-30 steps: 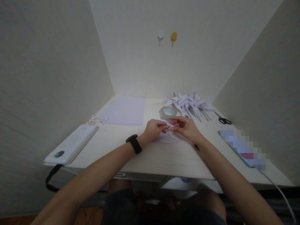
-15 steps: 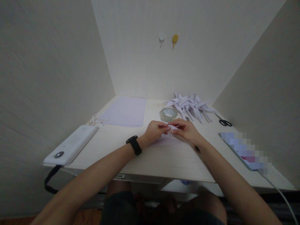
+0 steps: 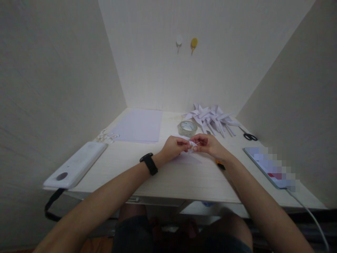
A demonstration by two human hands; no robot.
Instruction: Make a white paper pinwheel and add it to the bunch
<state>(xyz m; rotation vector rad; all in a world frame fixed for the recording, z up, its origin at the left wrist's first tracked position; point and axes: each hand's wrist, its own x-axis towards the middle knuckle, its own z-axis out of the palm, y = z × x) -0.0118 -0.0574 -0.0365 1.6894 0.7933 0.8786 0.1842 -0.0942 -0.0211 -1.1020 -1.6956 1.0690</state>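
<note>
While both hands (image 3: pixel 193 147) meet, fingers seemingly pinch folded paper (image 3: pixel 193 143).

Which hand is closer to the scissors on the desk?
The right hand. It pinches a small paper piece at mid-desk, with the scissors off to its right and further back. The left hand grips the same paper from the opposite side, further from the scissors.

Tape roll (image 3: pixel 187 128) behind both hands (image 3: pixel 193 147)

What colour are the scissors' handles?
Black; the scissors show in the head view, right of the paper pinwheels.
</note>
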